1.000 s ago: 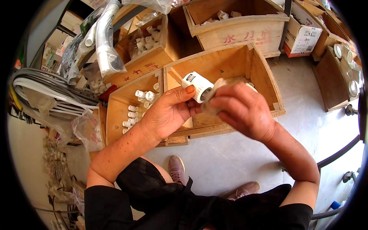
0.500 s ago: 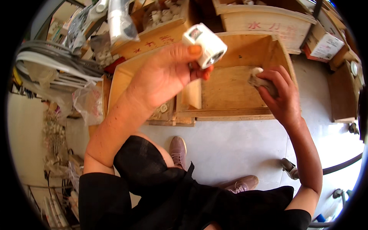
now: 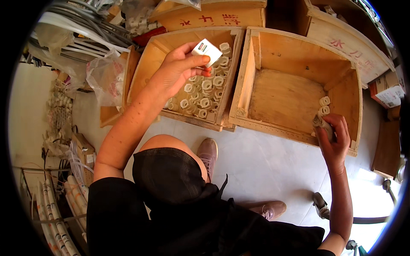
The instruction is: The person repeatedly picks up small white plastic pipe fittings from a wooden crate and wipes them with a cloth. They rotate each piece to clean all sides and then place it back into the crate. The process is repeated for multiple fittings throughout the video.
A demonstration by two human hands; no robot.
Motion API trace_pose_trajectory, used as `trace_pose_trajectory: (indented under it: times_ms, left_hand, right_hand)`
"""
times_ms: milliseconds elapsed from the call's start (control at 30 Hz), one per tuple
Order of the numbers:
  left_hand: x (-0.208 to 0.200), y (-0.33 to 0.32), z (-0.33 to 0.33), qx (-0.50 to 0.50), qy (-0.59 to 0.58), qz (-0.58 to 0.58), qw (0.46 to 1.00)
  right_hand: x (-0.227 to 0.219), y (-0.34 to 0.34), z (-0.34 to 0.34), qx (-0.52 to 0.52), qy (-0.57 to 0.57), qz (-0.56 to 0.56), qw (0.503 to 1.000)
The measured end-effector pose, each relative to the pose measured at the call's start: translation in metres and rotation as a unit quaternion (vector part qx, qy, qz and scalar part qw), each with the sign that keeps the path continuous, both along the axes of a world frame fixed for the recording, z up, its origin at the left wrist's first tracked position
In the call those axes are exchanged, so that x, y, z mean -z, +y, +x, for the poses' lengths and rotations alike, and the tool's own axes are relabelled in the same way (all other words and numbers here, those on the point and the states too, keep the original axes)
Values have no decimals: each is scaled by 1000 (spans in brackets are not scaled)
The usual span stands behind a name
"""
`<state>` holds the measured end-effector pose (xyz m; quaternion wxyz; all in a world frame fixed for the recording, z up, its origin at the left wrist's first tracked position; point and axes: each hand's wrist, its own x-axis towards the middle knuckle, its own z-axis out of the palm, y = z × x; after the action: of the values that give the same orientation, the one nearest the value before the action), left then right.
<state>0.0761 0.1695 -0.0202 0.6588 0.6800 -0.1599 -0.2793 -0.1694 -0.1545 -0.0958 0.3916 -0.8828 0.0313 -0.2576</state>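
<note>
My left hand (image 3: 177, 70) pinches a white plastic pipe fitting (image 3: 207, 50) between thumb and fingers, above the left wooden box (image 3: 160, 49). In that box lie several translucent white hex-shaped plastic fittings (image 3: 206, 84). My right hand (image 3: 335, 143) is closed round a crumpled greyish rag (image 3: 322, 123) at the near right corner of the right wooden box (image 3: 284, 96). Just beyond the rag, white ring-shaped fittings (image 3: 324, 101) sit against that box's right wall.
More wooden boxes (image 3: 209, 16) stand behind, one at the far right (image 3: 337, 38). Grey and white hoses (image 3: 72, 25) and a clear plastic bag (image 3: 104, 79) are on the left. A cardboard carton (image 3: 386, 91) stands at right; a caster (image 3: 320, 205) rests on the floor.
The view has shifted, bringing the left box's fittings and the rings in the right box into sight. The white fitting has turned in my left hand. The rag is now nearer the right box's near corner.
</note>
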Motion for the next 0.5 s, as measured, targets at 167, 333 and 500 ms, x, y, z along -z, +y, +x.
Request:
trace_pose_trajectory:
  times_ms: [167, 333, 500]
  left_hand:
    - [70, 32, 22, -58, -108, 163, 979]
    - [120, 35, 31, -56, -196, 171, 964]
    - [133, 28, 32, -43, -270, 263, 925]
  right_hand:
    - [4, -1, 1, 1, 10, -16, 1000]
    - [4, -3, 2, 6, 16, -35, 999]
    - [6, -3, 1, 13, 27, -25, 999]
